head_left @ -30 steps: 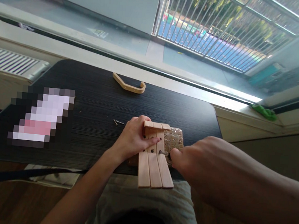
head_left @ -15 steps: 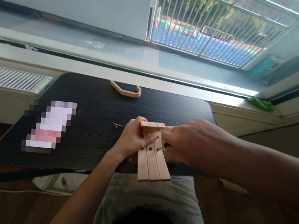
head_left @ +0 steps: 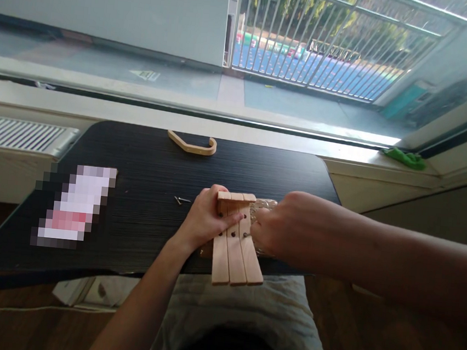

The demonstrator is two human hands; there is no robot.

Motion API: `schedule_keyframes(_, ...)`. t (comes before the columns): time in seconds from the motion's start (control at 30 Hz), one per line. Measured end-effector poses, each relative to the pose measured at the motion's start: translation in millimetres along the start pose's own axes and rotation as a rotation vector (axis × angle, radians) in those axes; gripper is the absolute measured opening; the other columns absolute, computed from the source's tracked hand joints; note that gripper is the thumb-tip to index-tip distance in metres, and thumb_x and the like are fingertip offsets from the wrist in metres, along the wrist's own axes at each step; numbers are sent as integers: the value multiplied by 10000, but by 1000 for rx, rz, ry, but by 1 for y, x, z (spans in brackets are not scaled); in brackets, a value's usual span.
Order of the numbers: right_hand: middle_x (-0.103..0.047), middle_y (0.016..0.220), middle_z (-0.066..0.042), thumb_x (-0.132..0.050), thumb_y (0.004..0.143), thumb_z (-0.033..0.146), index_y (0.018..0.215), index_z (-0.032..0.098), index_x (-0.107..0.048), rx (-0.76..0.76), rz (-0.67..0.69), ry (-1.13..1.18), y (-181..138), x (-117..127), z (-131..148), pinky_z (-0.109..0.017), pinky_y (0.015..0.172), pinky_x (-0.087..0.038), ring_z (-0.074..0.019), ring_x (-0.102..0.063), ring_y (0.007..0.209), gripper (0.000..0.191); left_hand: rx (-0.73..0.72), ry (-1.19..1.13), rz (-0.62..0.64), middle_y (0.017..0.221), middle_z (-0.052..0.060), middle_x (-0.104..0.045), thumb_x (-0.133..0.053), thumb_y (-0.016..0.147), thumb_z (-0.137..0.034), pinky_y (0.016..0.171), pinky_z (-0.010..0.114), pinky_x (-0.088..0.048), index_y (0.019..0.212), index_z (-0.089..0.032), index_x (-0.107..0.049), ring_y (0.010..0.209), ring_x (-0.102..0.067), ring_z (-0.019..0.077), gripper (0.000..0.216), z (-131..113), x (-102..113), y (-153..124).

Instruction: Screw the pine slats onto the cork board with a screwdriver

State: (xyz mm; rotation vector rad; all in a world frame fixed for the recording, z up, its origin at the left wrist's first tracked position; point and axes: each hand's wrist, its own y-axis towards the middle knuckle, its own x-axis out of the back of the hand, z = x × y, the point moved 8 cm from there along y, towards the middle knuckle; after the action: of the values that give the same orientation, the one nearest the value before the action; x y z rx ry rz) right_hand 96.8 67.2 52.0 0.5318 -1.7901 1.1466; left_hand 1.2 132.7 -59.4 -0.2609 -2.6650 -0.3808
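A wooden piece of three slats (head_left: 234,255) with dark holes lies on the near edge of the black table (head_left: 142,177) and juts over my lap. My left hand (head_left: 206,219) presses on its upper left part, fingers curled over the slats. My right hand (head_left: 280,229) is closed in a pinch at the right slat, on a small metal screw or tool tip that is barely visible. A woven tan part (head_left: 264,204) shows behind my right hand.
Two loose screws (head_left: 181,200) lie left of my left hand. A curved wooden handle (head_left: 193,144) rests at the table's far edge. A blurred-out object (head_left: 71,206) lies at the left. A radiator (head_left: 18,135) and a window sill with a green cloth (head_left: 404,157) lie beyond.
My right hand has moved up and left to the right slat's upper holes. My left hand has stayed on the slats. The camera has tilted a little.
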Motion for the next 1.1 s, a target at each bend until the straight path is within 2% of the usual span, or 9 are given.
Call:
schedule_keyframes(0.23, -662, 624, -22, -590, 858, 81, 700, 167, -671, -95, 74, 103, 4, 1, -9, -285, 468, -236, -132, -606, 564, 198, 15, 10, 1, 916, 28, -594, -776, 719, -346, 717, 306, -489, 980, -198, -568, 837, -590, 180, 366, -2, 1, 0)
schedule_keyframes(0.43, -638, 570, -12, -586, 846, 85, 642, 179, -665, -113, 8, 163, 10, 5, -14, -300, 471, -212, -123, -567, 504, 238, 5, 19, 1, 933, 31, -597, -766, 720, -323, 752, 321, -498, 1003, -200, -564, 858, -600, 185, 369, 2, -1, 0)
schedule_keyframes(0.57, -667, 643, -32, -599, 865, 110, 776, 171, -704, -193, 54, 228, 11, 9, -14, -293, 478, -237, -143, -598, 561, 151, -40, 81, 23, 1064, 72, -622, -735, 721, -268, 872, 387, -508, 1105, -197, -532, 1003, -610, 227, 440, -1, 1, 0)
schedule_keyframes(0.63, -700, 774, -53, -582, 908, 161, 974, 162, -695, -222, -45, 282, 9, 19, -13, -283, 498, -277, -154, -619, 624, 131, -99, 130, -10, 1231, 116, -590, -708, 734, -261, 980, 438, -474, 1225, -194, -491, 1162, -565, 262, 542, -12, 11, -1)
schedule_keyframes(0.7, -702, 918, -89, -509, 973, 245, 1089, 146, -645, -217, -202, 352, 6, 30, -12, -286, 559, -348, -173, -636, 719, 205, -141, 172, -138, 1305, 126, -560, -654, 793, -290, 1032, 457, -444, 1273, -191, -468, 1223, -533, 267, 525, -30, 31, -5)
schedule_keyframes(0.8, -663, 1009, -119, -407, 1012, 320, 1048, 138, -601, -209, -377, 527, 1, 33, -11, -332, 718, -431, -214, -618, 875, 268, -186, 207, -394, 1062, 59, -635, -560, 895, -338, 889, 377, -509, 1064, -204, -553, 991, -603, 211, 216, -64, 63, -18)
schedule_keyframes(0.87, -645, 1019, -106, -391, 1004, 307, 1034, 149, -560, -243, -476, 716, -3, 27, -16, -347, 776, -441, -215, -593, 919, 233, -209, 202, -327, 873, 13, -633, -517, 934, -316, 762, 311, -517, 921, -217, -565, 809, -602, 166, 111, -82, 62, -23)
schedule_keyframes(0.9, -637, 1033, -100, -386, 1000, 305, 1044, 154, -539, -256, -518, 817, -4, 23, -18, -347, 788, -443, -209, -585, 930, 220, -207, 197, -273, 860, 7, -638, -499, 946, -297, 725, 293, -518, 944, -221, -570, 776, -605, 156, 104, -88, 58, -24)
schedule_keyframes(1.1, -620, 1097, -83, -416, 948, 247, 1111, 186, -465, -274, -685, 1107, -8, -1, -23, -375, 872, -441, -191, -566, 973, 180, -291, 225, -195, 945, 30, -668, -531, 882, -195, 759, 303, -541, 1042, -231, -530, 861, -659, 176, 165, -110, 37, -37)
